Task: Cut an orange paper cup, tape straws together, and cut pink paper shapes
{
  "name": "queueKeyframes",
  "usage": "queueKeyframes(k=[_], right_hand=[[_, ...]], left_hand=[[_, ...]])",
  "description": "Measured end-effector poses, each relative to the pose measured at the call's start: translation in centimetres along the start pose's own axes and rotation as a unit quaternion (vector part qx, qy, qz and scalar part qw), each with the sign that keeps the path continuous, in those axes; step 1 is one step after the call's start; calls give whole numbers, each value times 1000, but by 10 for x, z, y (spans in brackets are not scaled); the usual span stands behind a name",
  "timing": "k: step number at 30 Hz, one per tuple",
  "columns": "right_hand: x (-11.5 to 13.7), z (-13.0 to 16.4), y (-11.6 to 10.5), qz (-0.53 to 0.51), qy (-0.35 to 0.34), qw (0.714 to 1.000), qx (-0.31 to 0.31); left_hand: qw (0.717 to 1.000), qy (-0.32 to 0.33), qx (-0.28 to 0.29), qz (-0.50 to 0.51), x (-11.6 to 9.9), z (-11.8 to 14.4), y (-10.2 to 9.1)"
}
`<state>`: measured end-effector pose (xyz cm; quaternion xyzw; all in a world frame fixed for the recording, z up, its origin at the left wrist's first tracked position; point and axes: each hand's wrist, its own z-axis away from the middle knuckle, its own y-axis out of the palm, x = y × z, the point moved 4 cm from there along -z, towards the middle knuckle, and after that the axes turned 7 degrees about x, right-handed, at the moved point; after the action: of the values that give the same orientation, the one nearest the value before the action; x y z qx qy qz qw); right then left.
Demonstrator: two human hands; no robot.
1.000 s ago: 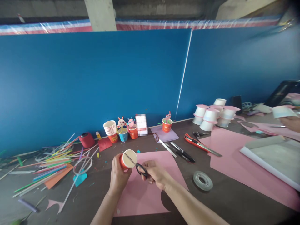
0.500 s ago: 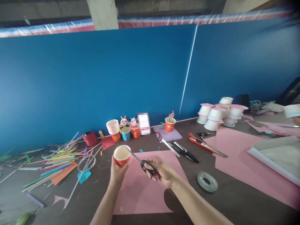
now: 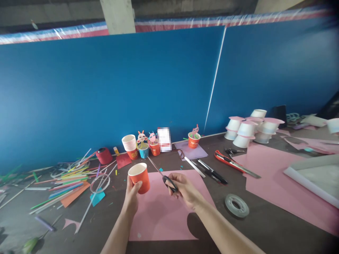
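My left hand point(image 3: 133, 193) is wrapped round an orange paper cup point(image 3: 143, 180), its thumb pressed on the front and the white mouth tilted up. In my right hand point(image 3: 181, 188) is a pair of scissors point(image 3: 169, 182) with black handles. The blades are together and point up and to the left, just right of the cup and apart from it. Below both hands a pink sheet of paper point(image 3: 164, 222) lies on the dark table, with a rounded piece cut from its lower right edge.
Behind stand a stack of paper cups point(image 3: 129, 143) and decorated cups point(image 3: 143, 151). Coloured sticks point(image 3: 63, 183) lie left. Rightward are pens point(image 3: 212, 171), a red utility knife point(image 3: 235, 164), a tape roll point(image 3: 236, 205), pink sheets point(image 3: 275, 180) and stacked white cups point(image 3: 245, 128). A blue partition point(image 3: 119, 84) rises behind.
The cup has turned in my left hand, so more of its orange side shows. My right hand has drawn the scissors' blades away from the cup's rim. The view has shifted slightly.
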<state>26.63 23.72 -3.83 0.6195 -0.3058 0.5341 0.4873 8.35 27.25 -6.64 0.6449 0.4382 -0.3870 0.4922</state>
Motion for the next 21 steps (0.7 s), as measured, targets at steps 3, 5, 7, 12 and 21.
queueKeyframes(k=[3,5,7,12,21], right_hand=[[-1,0,1,19,30,999,12],[1,1,2,25,40,998,28],[3,2,4,25,41,998,44],[5,3,6,43,45,996,65],[2,8,7,43,61,992,98]], left_hand=[[994,-38,69,73,2,2,3],[991,-47,79,96,2,1,2],[992,-31,71,99,1,0,-1],[996,16,50,79,0,-2,-2],[994,25,12,-110,-9,-2,1]])
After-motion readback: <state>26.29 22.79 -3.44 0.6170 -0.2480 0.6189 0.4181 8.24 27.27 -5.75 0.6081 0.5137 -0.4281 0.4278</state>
